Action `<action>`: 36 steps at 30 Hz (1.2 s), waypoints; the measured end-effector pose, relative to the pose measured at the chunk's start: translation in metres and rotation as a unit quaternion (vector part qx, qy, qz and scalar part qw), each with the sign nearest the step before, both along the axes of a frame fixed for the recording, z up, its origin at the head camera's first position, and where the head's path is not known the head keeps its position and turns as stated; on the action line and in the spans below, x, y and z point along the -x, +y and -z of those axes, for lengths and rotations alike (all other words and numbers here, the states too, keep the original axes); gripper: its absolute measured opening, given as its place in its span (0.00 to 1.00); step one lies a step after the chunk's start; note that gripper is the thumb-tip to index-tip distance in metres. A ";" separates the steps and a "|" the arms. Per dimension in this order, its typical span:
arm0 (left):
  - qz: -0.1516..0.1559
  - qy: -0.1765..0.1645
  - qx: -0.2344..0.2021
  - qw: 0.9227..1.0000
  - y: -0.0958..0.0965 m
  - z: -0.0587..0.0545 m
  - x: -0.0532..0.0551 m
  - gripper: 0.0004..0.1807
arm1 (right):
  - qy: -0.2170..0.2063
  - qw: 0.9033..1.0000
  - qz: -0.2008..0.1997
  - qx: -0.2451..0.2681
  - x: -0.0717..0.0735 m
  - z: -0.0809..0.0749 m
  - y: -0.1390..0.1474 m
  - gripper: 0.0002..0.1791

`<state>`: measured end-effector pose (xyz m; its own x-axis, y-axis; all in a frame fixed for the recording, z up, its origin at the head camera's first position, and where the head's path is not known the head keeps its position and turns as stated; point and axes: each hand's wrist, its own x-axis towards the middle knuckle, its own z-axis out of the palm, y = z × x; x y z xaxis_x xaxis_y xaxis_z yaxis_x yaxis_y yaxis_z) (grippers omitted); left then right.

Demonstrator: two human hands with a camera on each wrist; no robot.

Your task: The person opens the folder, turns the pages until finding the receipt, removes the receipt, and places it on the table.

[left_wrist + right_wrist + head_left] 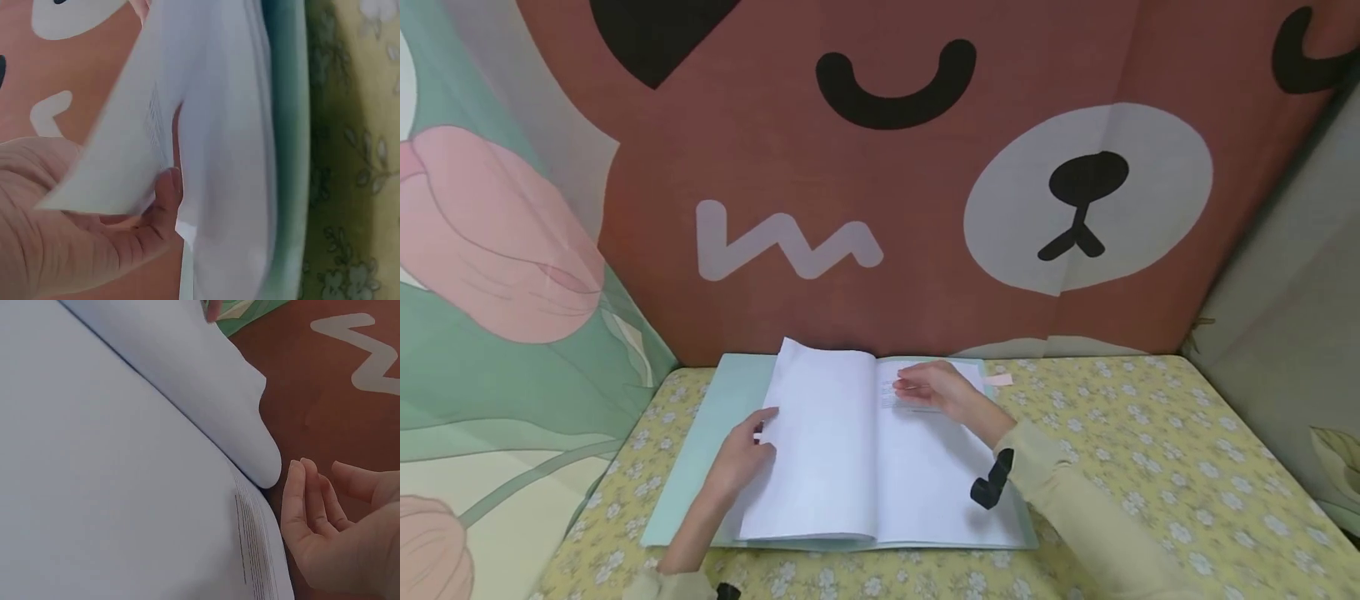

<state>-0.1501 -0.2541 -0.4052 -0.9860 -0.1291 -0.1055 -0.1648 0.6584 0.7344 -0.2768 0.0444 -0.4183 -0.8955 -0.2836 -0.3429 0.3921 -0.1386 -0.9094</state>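
An open booklet with white pages and a pale green cover [688, 467] lies on the table. The left page [823, 442] is mostly blank and its top left corner rises. At that page's left edge is my left hand [741, 454]. In the left wrist view, a loose sheet [119, 150] falls across my left hand [94, 250], whose fingers curl round its edge. My right hand [936, 387] hovers over the upper part of the right page [940, 492], near some printed lines. Its fingers bend loosely and the thumb stands apart; the right hand [344, 544] holds nothing.
The table is covered by a yellow flowered cloth [1150, 467]. A pink tab [998, 380] sticks out past the booklet's right edge. Behind the table hangs a brown curtain [925, 308] with a bear face, and a green floral curtain [497, 375] is at the left.
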 end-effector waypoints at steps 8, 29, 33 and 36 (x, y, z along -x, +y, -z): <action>0.022 -0.035 0.127 0.991 0.005 0.014 0.013 0.30 | 0.095 0.990 0.012 -0.107 0.000 0.020 0.042 0.17; 0.259 0.040 0.255 0.931 0.107 0.031 -0.005 0.28 | 0.331 0.783 -0.093 -0.518 0.011 0.054 0.092 0.36; 0.249 0.020 0.238 0.939 0.102 0.035 -0.004 0.29 | 0.326 0.784 -0.100 -0.519 0.011 0.056 0.094 0.37; 0.241 0.012 0.222 0.945 0.099 0.036 -0.003 0.29 | 0.323 0.786 -0.102 -0.518 0.011 0.056 0.095 0.37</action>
<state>-0.1467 -0.1554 -0.4414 -0.9428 0.3100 -0.1225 0.2469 0.8964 0.3682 -0.2882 0.1394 -0.4743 -0.9498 -0.3121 0.0219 -0.2789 0.8130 -0.5112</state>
